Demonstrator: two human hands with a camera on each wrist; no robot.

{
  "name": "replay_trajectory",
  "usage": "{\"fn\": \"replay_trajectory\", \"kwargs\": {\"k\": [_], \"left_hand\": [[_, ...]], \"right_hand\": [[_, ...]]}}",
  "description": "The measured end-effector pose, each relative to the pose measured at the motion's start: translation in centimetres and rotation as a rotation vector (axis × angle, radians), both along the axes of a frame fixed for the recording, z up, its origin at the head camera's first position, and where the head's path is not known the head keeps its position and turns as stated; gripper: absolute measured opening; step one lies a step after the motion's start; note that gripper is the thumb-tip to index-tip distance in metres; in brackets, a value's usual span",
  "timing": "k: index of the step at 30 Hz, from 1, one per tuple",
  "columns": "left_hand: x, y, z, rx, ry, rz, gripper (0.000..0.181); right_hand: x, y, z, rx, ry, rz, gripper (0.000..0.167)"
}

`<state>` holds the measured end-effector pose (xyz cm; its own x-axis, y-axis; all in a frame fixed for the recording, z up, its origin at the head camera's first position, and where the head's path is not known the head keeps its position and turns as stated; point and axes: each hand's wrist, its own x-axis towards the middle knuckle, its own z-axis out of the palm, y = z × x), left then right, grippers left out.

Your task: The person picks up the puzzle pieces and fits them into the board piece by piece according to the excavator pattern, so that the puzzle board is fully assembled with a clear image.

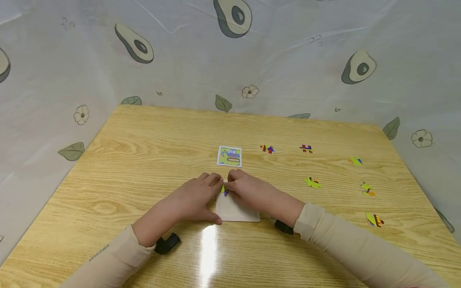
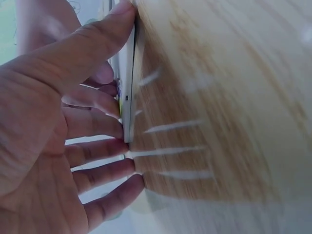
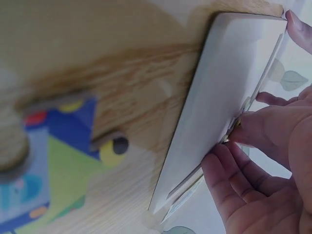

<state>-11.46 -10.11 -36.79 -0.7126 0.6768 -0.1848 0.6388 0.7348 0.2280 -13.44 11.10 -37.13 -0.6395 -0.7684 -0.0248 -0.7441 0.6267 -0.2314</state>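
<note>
A white puzzle tray (image 1: 237, 212) lies flat on the table in front of me, with a small green and purple puzzle piece (image 1: 225, 192) at its upper left corner. My left hand (image 1: 194, 196) rests along the tray's left side, thumb at the near left corner and fairly straight fingers at the far one. My right hand (image 1: 248, 190) reaches over the tray and pinches the puzzle piece at that far corner; its fingers partly cover the piece. In the right wrist view the thumb and fingers meet at the rim of the tray (image 3: 214, 92).
A picture card of a digger (image 1: 229, 156) lies beyond the tray. Several loose puzzle pieces (image 1: 312, 183) are scattered to the right. Close to the right wrist view lies a blue and green puzzle piece (image 3: 68, 161). A patterned curtain (image 1: 180, 60) hangs behind the wooden table (image 1: 162, 132).
</note>
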Motion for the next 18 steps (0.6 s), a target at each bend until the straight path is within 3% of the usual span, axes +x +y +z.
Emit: {"fn": "replay_trajectory", "kwargs": {"k": [10,18], "left_hand": [[0.2,0.3,0.0,-0.032,-0.014,0.03,0.106],[0.1,0.4,0.1,-0.045,-0.033,0.035,0.106]], "right_hand": [[0.2,0.4,0.1,-0.008,-0.014,0.031,0.019],[-0.6,3.3,1.3,0.0,-0.198,0.031,0.034]]}}
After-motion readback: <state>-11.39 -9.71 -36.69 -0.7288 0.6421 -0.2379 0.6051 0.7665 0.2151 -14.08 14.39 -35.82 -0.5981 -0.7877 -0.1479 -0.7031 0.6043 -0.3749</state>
